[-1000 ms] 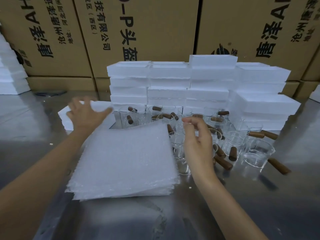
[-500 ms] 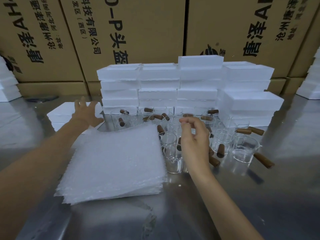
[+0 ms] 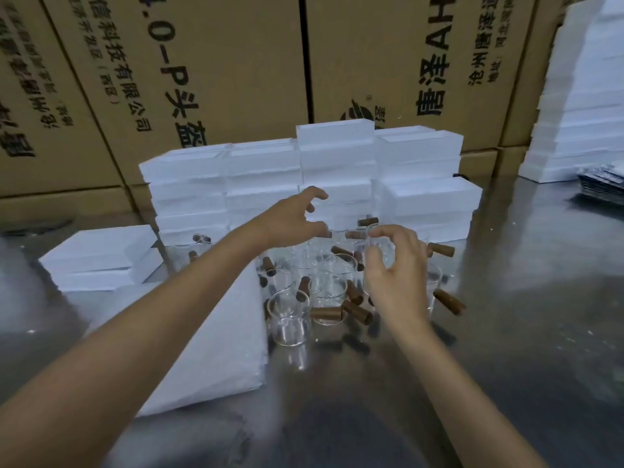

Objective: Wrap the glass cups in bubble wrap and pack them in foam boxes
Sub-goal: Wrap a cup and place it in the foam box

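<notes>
Since a second ago the left hand (image 3: 293,217) has swung from the foam lids at the far left across to the middle, and now hovers with fingers curled and holding nothing over the back of the cups; the right hand (image 3: 391,265) has lifted a little, and a cup (image 3: 380,246) shows between its fingers. It seems to pinch that cup near the rim, though glare and blur leave some doubt. Nearest lies the bubble wrap (image 3: 216,342), a flat stack on the steel table (image 3: 506,332), set just beside the cups, probably so a cup can go straight onto a sheet. Next comes the cluster of cups (image 3: 314,275), upright and crowded, their brown handles (image 3: 354,312) jutting every way (awkward for picking one out cleanly); none is wrapped yet. To the left sits a low pile of foam lids (image 3: 98,256). Behind the cups rise the foam boxes (image 3: 266,170), stacked in rows within reach; whether they hold anything cannot be told from here. More foam (image 3: 580,106) towers at the far right, and cartons (image 3: 216,62) wall the back. My guess is the task is only starting: choosing one cup.
</notes>
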